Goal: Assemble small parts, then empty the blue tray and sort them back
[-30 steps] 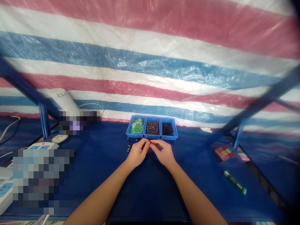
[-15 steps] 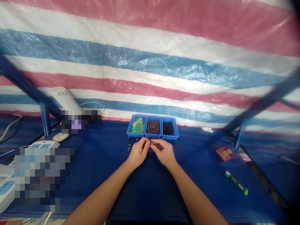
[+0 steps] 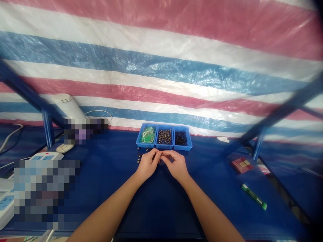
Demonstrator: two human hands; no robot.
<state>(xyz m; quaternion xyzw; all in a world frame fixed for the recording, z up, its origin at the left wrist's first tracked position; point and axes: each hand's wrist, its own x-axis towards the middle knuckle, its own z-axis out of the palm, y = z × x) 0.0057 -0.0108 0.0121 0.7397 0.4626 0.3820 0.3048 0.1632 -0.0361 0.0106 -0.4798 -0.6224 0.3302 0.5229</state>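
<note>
Over the blue table [image 3: 161, 195], my left hand [image 3: 147, 164] and my right hand [image 3: 175, 164] meet fingertip to fingertip. Both are closed in a pinch on a small metal part [image 3: 162, 154], mostly hidden by the fingers, so its kind does not show. Just beyond them stand three blue bins side by side: a left bin [image 3: 145, 145] with green and clear pieces, a middle bin [image 3: 164, 147] full of small brass-coloured metal parts, and a right bin [image 3: 183, 148] of small black parts. Several small dark-and-brass pieces [image 3: 139, 161] lie left of my left hand.
On the right lie a dark red box [image 3: 241, 165] and a green tube-shaped item [image 3: 254, 197]. A white power strip [image 3: 54, 155] and blurred-out items occupy the left, with a white cylinder [image 3: 69, 107] behind. Blue metal struts [image 3: 282, 112] slope at both sides before a striped sheet.
My right fingertips have shifted slightly left, closer against my left fingertips around the small metal part. Otherwise the scene looks the same.
</note>
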